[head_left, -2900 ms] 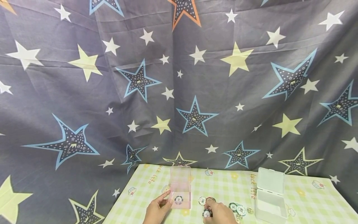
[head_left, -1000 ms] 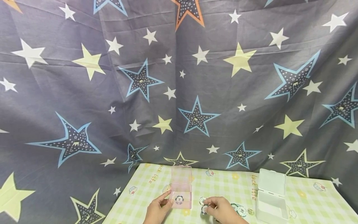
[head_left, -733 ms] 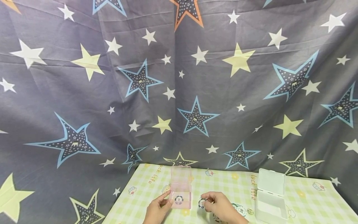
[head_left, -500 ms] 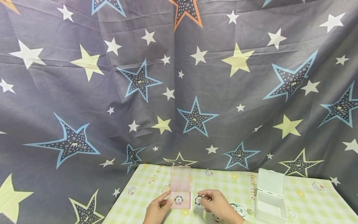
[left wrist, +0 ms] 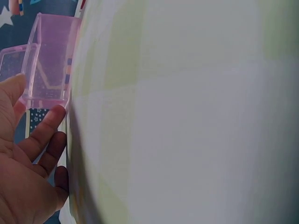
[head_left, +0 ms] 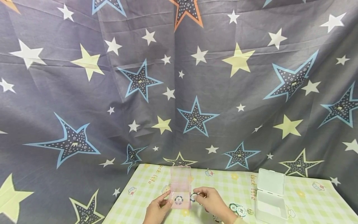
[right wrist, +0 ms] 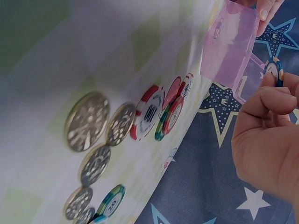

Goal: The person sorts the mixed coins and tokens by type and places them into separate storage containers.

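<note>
"So, which step are you on?"
"Filling the pink box, I'd judge. My left hand holds it by its left edge, and my right hand pinches a blue chip just beside the box's right wall. Another chip lies inside already."
"And the next move?"
"I think it calls for raising mine over that wall and releasing it, with the box steadied. Loose chips and coins lie right of the box."

Tablecloth: pink box, white box, chips, coins.
</note>
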`<act>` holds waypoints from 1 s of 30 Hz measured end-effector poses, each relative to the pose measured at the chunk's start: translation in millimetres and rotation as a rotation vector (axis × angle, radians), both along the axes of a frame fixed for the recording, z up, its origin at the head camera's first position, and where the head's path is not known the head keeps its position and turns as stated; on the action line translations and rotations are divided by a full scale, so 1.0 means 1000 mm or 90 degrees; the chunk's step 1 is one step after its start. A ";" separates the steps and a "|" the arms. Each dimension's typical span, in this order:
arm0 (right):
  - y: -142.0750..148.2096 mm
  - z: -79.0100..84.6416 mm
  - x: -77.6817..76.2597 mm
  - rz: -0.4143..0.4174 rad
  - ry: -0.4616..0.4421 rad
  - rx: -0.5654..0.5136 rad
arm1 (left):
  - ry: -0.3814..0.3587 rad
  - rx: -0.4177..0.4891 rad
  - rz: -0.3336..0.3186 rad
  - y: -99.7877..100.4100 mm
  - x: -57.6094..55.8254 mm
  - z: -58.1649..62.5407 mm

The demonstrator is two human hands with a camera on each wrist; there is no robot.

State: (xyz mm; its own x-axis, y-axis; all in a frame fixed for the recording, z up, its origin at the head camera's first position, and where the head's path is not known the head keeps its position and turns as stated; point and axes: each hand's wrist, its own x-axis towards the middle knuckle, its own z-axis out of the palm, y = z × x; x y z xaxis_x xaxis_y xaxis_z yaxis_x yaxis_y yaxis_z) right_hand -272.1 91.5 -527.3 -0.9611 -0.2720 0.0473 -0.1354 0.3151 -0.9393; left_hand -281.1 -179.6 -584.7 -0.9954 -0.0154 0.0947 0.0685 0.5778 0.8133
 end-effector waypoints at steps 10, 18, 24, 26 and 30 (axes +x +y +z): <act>-0.021 -0.006 -0.010 -0.038 0.057 0.016 | 0.008 0.000 -0.013 -0.002 -0.001 -0.003; -0.034 -0.011 -0.014 -0.043 0.055 0.036 | 0.010 0.008 -0.016 -0.002 -0.002 -0.004; -0.040 -0.012 -0.014 -0.052 0.045 0.068 | 0.006 0.008 -0.021 -0.003 -0.002 -0.004; -0.041 -0.012 -0.014 -0.055 0.045 0.073 | 0.006 0.007 -0.022 -0.003 -0.002 -0.004; -0.043 -0.011 -0.014 -0.059 0.050 0.073 | 0.005 0.004 -0.021 -0.004 -0.002 -0.004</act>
